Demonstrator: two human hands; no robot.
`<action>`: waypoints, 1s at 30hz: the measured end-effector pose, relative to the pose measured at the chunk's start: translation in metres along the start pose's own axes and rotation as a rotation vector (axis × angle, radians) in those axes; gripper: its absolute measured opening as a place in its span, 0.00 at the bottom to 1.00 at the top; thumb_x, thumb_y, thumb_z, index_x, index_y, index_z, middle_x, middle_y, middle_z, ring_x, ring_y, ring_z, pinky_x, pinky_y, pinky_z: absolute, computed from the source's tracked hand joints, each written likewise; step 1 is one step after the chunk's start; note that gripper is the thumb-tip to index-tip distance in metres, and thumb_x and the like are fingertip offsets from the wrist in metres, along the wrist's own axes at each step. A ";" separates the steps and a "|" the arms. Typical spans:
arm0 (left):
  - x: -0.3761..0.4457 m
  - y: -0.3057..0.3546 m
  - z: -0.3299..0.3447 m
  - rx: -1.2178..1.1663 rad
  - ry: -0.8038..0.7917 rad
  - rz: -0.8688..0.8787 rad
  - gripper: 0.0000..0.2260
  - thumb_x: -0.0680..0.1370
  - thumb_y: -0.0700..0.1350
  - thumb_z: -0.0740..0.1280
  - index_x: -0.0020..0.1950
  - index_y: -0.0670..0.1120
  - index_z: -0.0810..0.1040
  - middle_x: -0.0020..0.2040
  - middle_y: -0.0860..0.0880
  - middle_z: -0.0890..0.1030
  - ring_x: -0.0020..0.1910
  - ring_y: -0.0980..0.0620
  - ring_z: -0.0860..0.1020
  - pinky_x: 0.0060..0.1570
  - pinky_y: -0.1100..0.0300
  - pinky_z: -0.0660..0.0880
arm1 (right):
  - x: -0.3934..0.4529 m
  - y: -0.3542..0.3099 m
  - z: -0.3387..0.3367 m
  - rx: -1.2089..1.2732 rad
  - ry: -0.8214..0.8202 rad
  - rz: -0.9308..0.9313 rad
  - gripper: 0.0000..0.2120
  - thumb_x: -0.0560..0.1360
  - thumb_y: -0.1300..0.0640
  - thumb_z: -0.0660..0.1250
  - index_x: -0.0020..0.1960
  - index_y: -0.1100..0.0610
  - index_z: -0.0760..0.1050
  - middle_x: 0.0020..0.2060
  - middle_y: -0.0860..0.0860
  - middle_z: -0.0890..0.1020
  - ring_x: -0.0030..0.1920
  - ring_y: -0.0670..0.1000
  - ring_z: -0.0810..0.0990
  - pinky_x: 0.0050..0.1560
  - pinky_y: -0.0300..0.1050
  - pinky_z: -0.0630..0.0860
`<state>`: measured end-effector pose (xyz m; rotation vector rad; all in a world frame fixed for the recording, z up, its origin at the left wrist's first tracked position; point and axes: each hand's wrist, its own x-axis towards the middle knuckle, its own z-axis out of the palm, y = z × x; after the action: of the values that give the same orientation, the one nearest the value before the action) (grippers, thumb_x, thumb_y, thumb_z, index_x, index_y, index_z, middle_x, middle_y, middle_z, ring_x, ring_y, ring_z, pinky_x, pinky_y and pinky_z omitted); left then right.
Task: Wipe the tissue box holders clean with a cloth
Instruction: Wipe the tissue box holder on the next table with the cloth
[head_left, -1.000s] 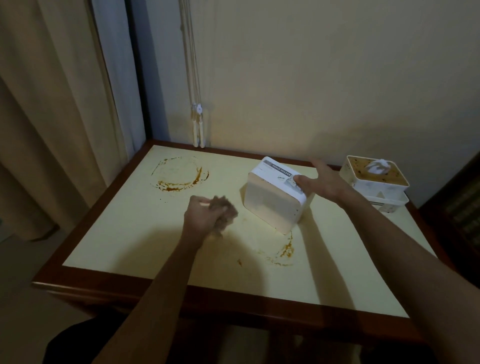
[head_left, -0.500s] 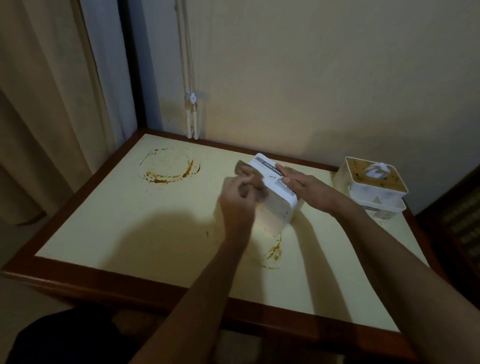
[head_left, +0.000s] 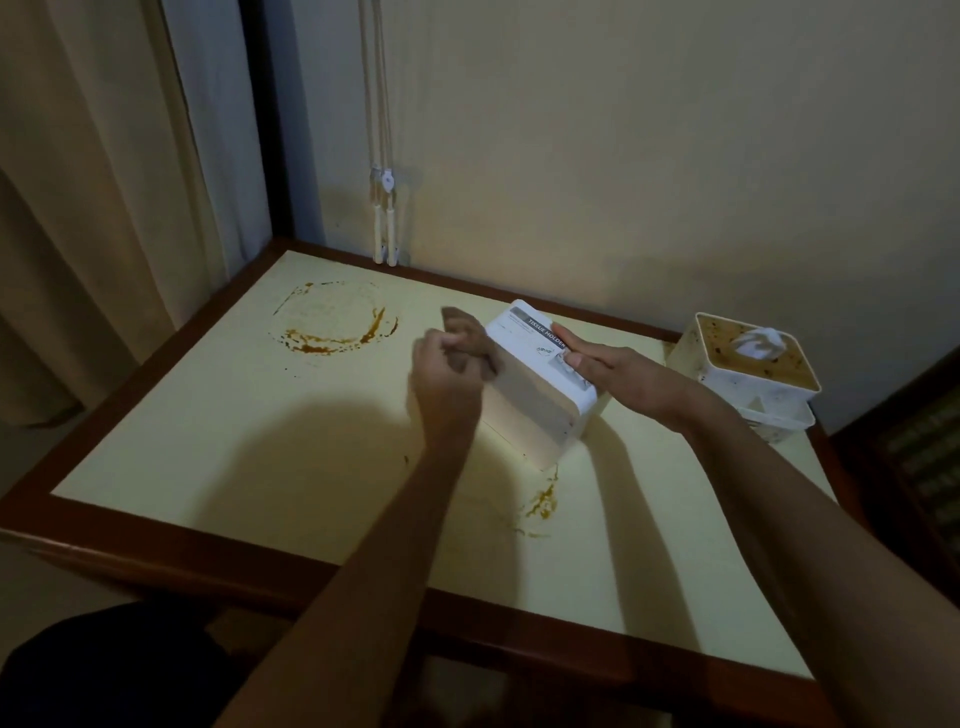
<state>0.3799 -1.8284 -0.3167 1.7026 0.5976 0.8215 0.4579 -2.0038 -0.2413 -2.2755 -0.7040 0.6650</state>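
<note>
The white tissue box holder (head_left: 540, 387) stands tipped on one edge on the surface (head_left: 218, 457), its labelled face turned upward and reading "TISSUE HOLDER". The right hand (head_left: 615, 376) rests on that upper face, its fingers (head_left: 569, 340) laid straight along the label and pressing the box down. The left hand (head_left: 449, 371) sits just to the left of those fingers, curled tight round a brown cloth (head_left: 465, 338) that it presses against the holder's left side; a bunched end of the cloth sticks up past the knuckles.

Just below the box, nearer the person than either hand, a smear of orange-brown stain (head_left: 543, 501) marks the pale top. A larger ring-shaped stain (head_left: 335, 325) lies well to the left of the left hand's fingers. Beyond the right hand's fingers, further right and near the wall, a second tissue holder (head_left: 753, 364) sits apart, its top spattered brown with a tuft of white tissue (head_left: 758, 343) poking from the opening.

The surface has a dark wooden border. Blind cords (head_left: 384, 218) hang against the wall behind it, and a curtain (head_left: 88, 208) falls at far left.
</note>
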 end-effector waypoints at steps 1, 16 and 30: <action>0.006 -0.003 -0.001 0.003 -0.008 -0.037 0.09 0.70 0.40 0.66 0.41 0.53 0.69 0.44 0.53 0.75 0.43 0.51 0.78 0.43 0.48 0.80 | 0.000 0.000 0.000 0.000 0.003 0.000 0.22 0.82 0.47 0.53 0.75 0.40 0.55 0.72 0.42 0.64 0.66 0.40 0.62 0.62 0.39 0.59; -0.092 -0.011 0.028 -0.075 -0.177 -0.006 0.12 0.73 0.37 0.70 0.56 0.40 0.76 0.52 0.46 0.74 0.48 0.54 0.74 0.48 0.72 0.71 | -0.001 0.001 0.004 0.032 0.046 -0.010 0.21 0.83 0.49 0.53 0.75 0.41 0.57 0.67 0.38 0.65 0.65 0.38 0.63 0.62 0.35 0.58; -0.051 -0.021 0.026 0.050 -0.083 -0.173 0.13 0.65 0.32 0.70 0.37 0.47 0.70 0.38 0.55 0.71 0.41 0.52 0.73 0.44 0.59 0.73 | 0.000 0.003 0.006 0.032 0.058 -0.001 0.21 0.82 0.48 0.53 0.75 0.40 0.56 0.71 0.40 0.64 0.66 0.39 0.63 0.63 0.37 0.60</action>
<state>0.3685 -1.8763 -0.3518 1.6944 0.7024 0.6147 0.4548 -2.0032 -0.2472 -2.2556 -0.6621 0.6034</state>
